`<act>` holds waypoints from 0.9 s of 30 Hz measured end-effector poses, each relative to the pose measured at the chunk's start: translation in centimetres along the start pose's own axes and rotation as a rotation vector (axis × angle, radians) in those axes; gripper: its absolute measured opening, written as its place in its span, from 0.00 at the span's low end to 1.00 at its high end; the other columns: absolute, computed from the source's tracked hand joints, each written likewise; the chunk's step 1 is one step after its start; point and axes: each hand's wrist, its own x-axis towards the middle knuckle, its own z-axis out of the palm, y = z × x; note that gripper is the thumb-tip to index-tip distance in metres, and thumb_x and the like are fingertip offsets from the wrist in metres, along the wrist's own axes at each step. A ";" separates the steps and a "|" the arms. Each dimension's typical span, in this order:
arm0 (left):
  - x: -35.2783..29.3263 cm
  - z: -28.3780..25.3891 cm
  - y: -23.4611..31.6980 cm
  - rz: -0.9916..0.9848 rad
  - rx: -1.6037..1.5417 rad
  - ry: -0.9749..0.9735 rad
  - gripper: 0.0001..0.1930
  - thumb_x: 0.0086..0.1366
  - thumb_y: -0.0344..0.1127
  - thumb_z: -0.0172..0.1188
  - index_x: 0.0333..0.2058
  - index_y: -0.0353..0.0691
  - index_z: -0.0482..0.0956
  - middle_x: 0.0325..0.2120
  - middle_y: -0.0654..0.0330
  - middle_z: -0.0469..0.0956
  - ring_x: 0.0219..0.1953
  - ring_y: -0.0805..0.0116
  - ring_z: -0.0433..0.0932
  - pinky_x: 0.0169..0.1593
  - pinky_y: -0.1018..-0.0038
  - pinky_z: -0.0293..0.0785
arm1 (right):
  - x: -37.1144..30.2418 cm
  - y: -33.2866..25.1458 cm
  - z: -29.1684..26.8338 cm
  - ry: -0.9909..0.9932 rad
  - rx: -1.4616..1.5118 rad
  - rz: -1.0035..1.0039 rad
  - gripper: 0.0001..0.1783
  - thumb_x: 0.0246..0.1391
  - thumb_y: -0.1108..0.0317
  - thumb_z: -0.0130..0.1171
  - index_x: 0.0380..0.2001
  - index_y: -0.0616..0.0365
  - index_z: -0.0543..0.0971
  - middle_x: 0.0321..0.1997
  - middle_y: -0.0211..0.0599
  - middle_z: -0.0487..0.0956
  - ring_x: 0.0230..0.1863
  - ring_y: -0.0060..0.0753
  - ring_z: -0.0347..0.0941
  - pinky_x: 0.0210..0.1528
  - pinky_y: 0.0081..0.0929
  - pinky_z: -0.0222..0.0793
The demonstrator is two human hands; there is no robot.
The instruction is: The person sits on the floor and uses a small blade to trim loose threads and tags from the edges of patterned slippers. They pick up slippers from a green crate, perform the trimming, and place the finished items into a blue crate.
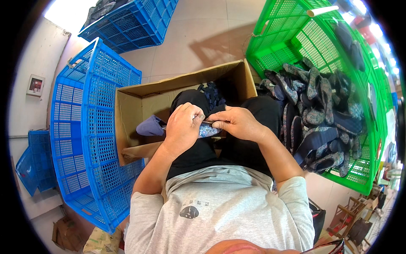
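Above my lap, both hands are closed on a fabric shoe with a blue floral pattern (208,130). My left hand (182,127) pinches its edge with thumb and fingers from the left. Close beside it, my right hand (240,122) grips the dark edge from the other side, thumb on top. A plain purple-blue rounded piece (149,127) sticks out left of my left hand; whether it belongs to the same shoe is hidden by the hand. Below lies an open cardboard box (139,101) around my knees, with dark navy strap-like pieces (212,95) inside.
On my right stands a green plastic crate (313,36) heaped with floral fabric shoes (315,97). A tall blue crate (95,127) is at my left, and another blue crate (139,27) holding dark items is beyond it. A wooden stool (347,218) stands far right.
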 end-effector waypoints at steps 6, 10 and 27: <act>-0.2 -0.3 -0.4 -0.032 -0.050 0.072 0.03 0.62 0.27 0.60 0.31 0.36 0.75 0.28 0.55 0.73 0.33 0.57 0.74 0.39 0.66 0.70 | -0.6 0.3 1.4 0.045 0.151 0.018 0.18 0.53 0.56 0.68 0.46 0.48 0.81 0.37 0.37 0.81 0.37 0.40 0.77 0.45 0.35 0.72; 1.2 -1.6 -0.6 -0.047 -0.140 0.128 0.03 0.61 0.27 0.61 0.31 0.35 0.76 0.26 0.58 0.72 0.29 0.66 0.72 0.35 0.71 0.69 | -1.9 0.5 3.8 0.120 0.331 0.132 0.24 0.44 0.64 0.76 0.47 0.47 0.81 0.36 0.34 0.79 0.37 0.31 0.76 0.46 0.27 0.71; 2.0 -8.4 -2.4 0.145 0.207 -0.357 0.09 0.57 0.36 0.62 0.35 0.40 0.84 0.34 0.54 0.82 0.41 0.51 0.78 0.48 0.60 0.74 | -5.9 4.1 11.3 0.352 0.451 0.098 0.22 0.39 0.84 0.70 0.42 0.59 0.81 0.47 0.35 0.81 0.48 0.28 0.76 0.52 0.24 0.71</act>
